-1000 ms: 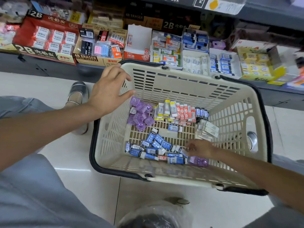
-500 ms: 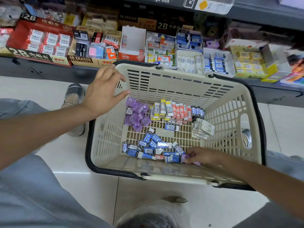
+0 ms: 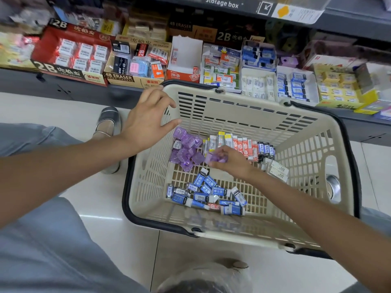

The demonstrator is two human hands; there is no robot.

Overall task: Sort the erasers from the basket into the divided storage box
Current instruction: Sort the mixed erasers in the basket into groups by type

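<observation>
Fingers of your left hand (image 3: 146, 123) are spread and relaxed above the near-left corner of the basket (image 3: 239, 121), holding nothing; those of your right hand (image 3: 229, 160) curl round a purple eraser (image 3: 215, 158) just beside the purple pile (image 3: 186, 149). Judged step: gathering purple erasers for one compartment. The next move calls for lifting this piece clear and carrying it to the matching section on the shelf. Basket contents, left to right: purple erasers, a row of yellow, red and dark-blue sleeved erasers (image 3: 239, 144), white erasers (image 3: 277, 168); blue-sleeved erasers (image 3: 207, 191) lie nearer you. Display boxes (image 3: 260, 81) behind the basket hold sorted stock.
</observation>
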